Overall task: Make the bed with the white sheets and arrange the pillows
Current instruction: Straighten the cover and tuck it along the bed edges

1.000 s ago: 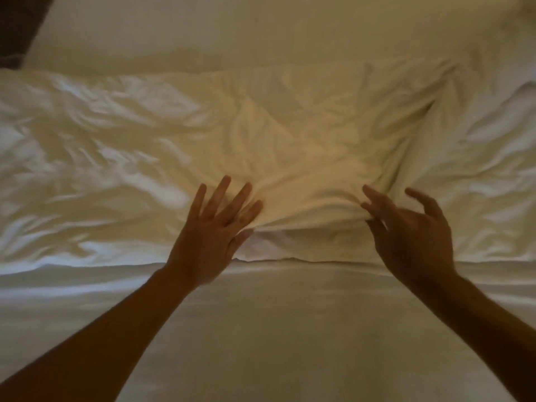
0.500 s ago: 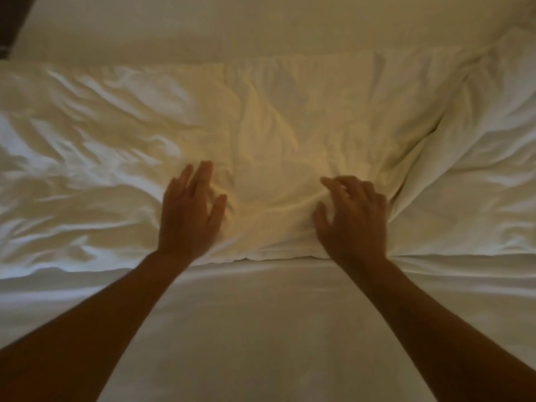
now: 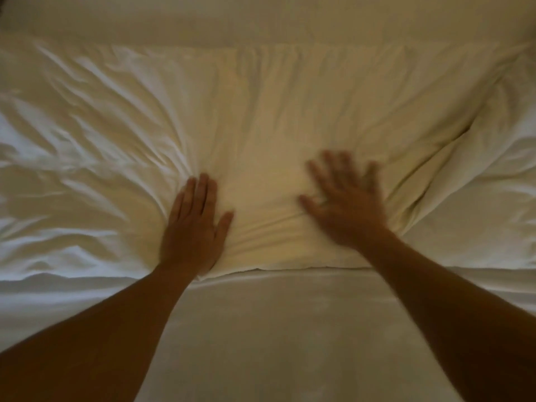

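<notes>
Both palms flat on the middle pillow (image 3: 290, 134): left hand (image 3: 193, 227) with straight fingers near its front edge, right hand (image 3: 345, 204) spread but blurry. Smooth white sheet (image 3: 275, 338) lies open below.

A pillow (image 3: 275, 120) lies across the far side of the bed, with a second pillow (image 3: 481, 204) touching its right end. A sheet (image 3: 275, 329) lies in front. The left hand (image 3: 193, 224) and right hand (image 3: 345, 204) rest apart on the first pillow's near part.
</notes>
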Tool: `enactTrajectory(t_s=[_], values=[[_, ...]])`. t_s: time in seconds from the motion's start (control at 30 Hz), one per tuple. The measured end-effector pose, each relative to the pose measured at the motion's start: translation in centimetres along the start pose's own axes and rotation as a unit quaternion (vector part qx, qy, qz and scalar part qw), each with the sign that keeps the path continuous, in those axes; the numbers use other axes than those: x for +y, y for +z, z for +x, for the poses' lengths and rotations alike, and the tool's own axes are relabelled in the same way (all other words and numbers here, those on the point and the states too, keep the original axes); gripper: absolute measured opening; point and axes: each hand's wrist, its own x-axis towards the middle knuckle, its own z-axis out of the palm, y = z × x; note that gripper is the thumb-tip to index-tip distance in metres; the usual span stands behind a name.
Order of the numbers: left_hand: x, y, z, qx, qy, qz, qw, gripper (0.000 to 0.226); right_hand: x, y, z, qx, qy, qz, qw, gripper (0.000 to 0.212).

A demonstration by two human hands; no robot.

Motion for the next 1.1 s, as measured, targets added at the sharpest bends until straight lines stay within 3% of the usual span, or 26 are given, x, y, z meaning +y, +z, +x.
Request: enactTrajectory(t_s=[0.07, 0.17, 0.27, 0.33, 0.4, 0.5, 0.7, 0.8, 0.87, 1.0, 1.1], values=[[0.4, 0.0, 0.1, 0.002, -0.005, -0.004, 1.0, 0.074, 5.2, -0.3, -1.9, -0.048, 0.087, 0.006, 0.995, 0.082], [0.6, -0.2, 0.0, 0.002, -0.007, -0.009, 1.0, 0.074, 6.2, 0.4, -1.9, -0.101, 0.107, 0.022, 0.989, 0.088], [0.5, -1.2, 0.4, 0.005, -0.005, -0.04, 0.999, 0.07, 3.9, -0.1, -0.2, -0.067, 0.161, 0.073, 0.982, 0.094], [0.7, -2.8, 1.6, 0.039, -0.027, -0.087, 0.995, 0.062, 2.4, -1.2, 0.6, 0.011, 0.171, 0.141, 0.975, 0.087], [0.6, -4.3, 3.9, 0.091, -0.019, -0.089, 0.992, 0.051, 0.2, -2.4, 1.7, 0.078, 0.125, 0.177, 0.973, 0.08], [-0.1, -5.6, 9.0, 0.12, 0.043, -0.043, 0.991, 0.049, -4.6, -3.5, 5.2, 0.112, 0.006, 0.169, 0.979, 0.082], [-2.0, -3.8, 16.0, -0.071, -0.011, 0.063, 0.995, 0.065, -13.5, -3.6, 12.1, 0.09, -0.173, 0.09, 0.977, 0.075], [-3.3, -1.5, 16.3, -0.073, -0.033, 0.058, 0.995, 0.064, -11.7, -1.6, 13.8, 0.06, -0.173, 0.015, 0.983, 0.071], [-3.1, -0.5, 16.4, -0.03, -0.035, 0.048, 0.998, 0.063, -6.9, -0.6, 14.1, 0.058, -0.144, -0.035, 0.987, 0.078], [-2.6, -0.2, 16.3, 0.008, -0.023, 0.039, 0.999, 0.065, 5.8, -0.5, 11.9, 0.02, 0.04, -0.04, 0.998, 0.093], [-1.9, -1.6, 17.1, 0.043, -0.019, 0.032, 0.998, 0.065, 7.4, -0.7, 11.9, -0.021, 0.081, -0.024, 0.996, 0.097]])
